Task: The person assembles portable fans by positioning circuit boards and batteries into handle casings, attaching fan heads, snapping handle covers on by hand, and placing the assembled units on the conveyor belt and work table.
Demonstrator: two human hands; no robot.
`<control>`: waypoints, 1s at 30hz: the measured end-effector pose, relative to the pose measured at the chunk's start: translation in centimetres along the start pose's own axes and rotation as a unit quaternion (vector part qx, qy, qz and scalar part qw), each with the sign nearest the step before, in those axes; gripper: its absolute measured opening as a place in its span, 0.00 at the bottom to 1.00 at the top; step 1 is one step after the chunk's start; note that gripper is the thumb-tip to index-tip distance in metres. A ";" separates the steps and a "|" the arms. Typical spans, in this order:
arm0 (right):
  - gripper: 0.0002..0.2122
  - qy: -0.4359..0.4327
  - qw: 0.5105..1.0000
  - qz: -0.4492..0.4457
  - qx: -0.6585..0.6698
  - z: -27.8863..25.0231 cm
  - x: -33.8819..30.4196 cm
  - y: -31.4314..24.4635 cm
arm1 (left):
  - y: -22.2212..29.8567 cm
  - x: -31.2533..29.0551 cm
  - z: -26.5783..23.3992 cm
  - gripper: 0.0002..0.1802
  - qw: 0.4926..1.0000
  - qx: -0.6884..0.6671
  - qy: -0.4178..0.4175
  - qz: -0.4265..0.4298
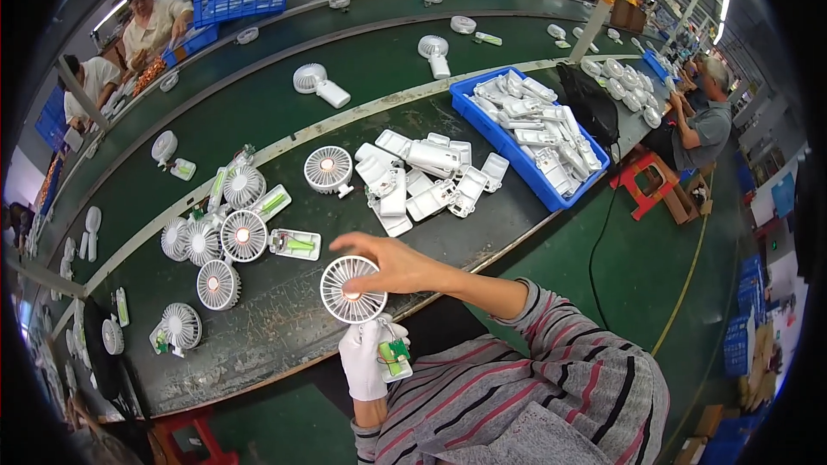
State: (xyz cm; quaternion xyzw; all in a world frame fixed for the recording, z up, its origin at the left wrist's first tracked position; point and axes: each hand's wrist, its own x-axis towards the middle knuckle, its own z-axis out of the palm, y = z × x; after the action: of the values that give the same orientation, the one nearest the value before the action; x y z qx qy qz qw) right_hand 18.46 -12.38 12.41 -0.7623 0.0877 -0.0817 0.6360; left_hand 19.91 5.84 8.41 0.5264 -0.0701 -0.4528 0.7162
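My left hand (362,360), in a white glove, grips a white handheld fan (331,282) by its handle. The fan's handle is uncovered, showing a green circuit board (395,351) and a green battery beneath it. Above the round grille is my bare right hand (398,265). Its fingers are spread, and the thumb lies over the grille; whether it touches cannot be made out. Left of my hands, a group of similar fans (244,235) lies on the dark bench, some with open handles. Another fan head (328,170) lies beyond them.
White handle shells (431,174) lie in a pile, beside a blue crate (558,200) full of more shells. A green conveyor (250,103) carries fans past the bench. A black bag (589,103) and a red stool (642,182) are at right. Co-workers (702,120) sit along the line.
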 end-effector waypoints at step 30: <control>0.07 -0.082 0.987 0.090 0.106 4.8 -0.7 3.5 | -1.0 2.1 -4.5 0.12 0.959 -0.266 0.098 -0.009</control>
State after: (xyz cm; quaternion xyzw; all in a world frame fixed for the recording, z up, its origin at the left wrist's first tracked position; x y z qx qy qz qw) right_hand 18.83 -8.26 8.13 -0.6839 0.0945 0.0297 0.7228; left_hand 23.16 7.41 4.86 0.3591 0.1281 -0.4082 0.8295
